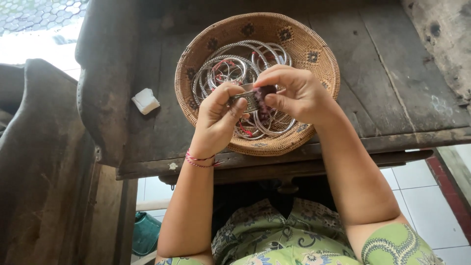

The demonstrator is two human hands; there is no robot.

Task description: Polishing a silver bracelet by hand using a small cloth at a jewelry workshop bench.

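Note:
My left hand (217, 115) and my right hand (293, 94) meet over a round woven basket (321, 66) on a dark wooden table. Together they pinch a flat silver cuff bracelet (250, 100). A small dark purple tuft (265, 94) is pressed against the cuff by my right fingers. Several silver bangles (230, 68), some with red thread tags, lie in the basket under my hands. Thin red strings circle my left wrist (198, 159).
A small white block (145, 101) lies on the worn wooden table (392, 73) left of the basket. A dark wooden piece (39, 162) stands at the left. White floor tiles (422, 191) show at the lower right, and a green object (146, 233) sits below the table.

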